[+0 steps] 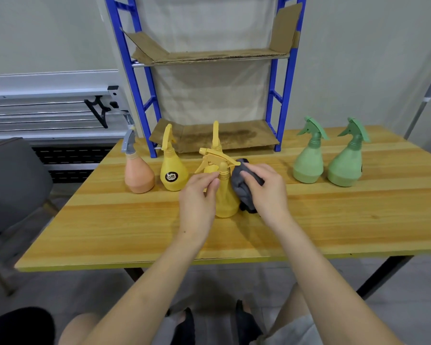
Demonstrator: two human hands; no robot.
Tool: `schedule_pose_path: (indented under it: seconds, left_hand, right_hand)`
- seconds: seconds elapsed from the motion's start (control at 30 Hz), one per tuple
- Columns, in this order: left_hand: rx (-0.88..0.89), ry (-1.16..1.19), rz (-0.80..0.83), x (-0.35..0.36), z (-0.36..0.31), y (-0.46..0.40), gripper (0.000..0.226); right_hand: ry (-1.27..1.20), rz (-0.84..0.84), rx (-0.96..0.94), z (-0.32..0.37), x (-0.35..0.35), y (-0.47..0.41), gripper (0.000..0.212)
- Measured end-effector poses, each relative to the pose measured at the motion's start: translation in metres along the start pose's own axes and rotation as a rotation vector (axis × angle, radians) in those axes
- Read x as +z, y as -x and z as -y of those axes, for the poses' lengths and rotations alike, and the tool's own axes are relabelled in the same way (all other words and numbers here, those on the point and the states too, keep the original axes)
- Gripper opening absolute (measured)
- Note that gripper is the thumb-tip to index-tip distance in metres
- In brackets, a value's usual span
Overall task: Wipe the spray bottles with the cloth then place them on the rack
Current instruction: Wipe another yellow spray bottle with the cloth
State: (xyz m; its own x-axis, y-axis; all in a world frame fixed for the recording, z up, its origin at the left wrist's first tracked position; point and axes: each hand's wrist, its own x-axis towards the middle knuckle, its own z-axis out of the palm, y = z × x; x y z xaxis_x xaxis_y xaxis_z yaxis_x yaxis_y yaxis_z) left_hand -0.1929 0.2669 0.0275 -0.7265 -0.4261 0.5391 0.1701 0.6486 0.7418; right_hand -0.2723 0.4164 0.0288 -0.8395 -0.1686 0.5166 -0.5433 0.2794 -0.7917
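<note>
Yellow plastic is filling the middle of the wooden table (135, 232): a yellow spray bottle (225, 197) is standing upright there, the left hand (199, 195) pinching its neck just under the trigger head. The right hand (266, 190) is gripping a grey cloth (241, 188) and pressing it against the bottle's right side. Toward the far edge, an orange bottle (138, 174) and two more yellow bottles (173, 170) are standing left of centre, two green bottles (309, 160) right. The blue rack (288, 78) is sitting at the far edge, cardboard (209, 56) lining its shelves.
</note>
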Motion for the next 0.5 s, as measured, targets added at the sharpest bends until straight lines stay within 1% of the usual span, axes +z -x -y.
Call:
schedule_pose_path:
  seconds: [0.17, 0.27, 0.33, 0.37, 0.43, 0.5]
  left_hand:
    - [-0.067, -0.047, -0.018, 0.005, 0.001, -0.003, 0.030]
    - [-0.087, -0.097, -0.028, 0.001, 0.006, -0.010, 0.032]
    - [-0.110, -0.087, -0.012, -0.001, 0.006, -0.016, 0.037]
    - [-0.126, -0.084, 0.000, -0.001, 0.005, -0.019, 0.039]
    - [-0.151, -0.083, 0.011, -0.001, 0.003, -0.024, 0.036]
    - [-0.173, -0.083, 0.010, -0.002, 0.001, -0.029, 0.030]
  right_hand:
    - [-0.017, 0.163, 0.021, -0.008, 0.014, 0.004, 0.019]
    - [-0.003, 0.199, 0.046, -0.025, 0.014, 0.019, 0.013]
    - [0.040, 0.208, 0.069, -0.037, 0.015, 0.027, 0.014]
    - [0.062, 0.215, 0.078, -0.041, 0.017, 0.029, 0.010]
    - [0.105, 0.203, 0.077, -0.041, 0.019, 0.031, 0.021]
    - [0.078, 0.160, 0.072, -0.033, 0.022, 0.032, 0.025]
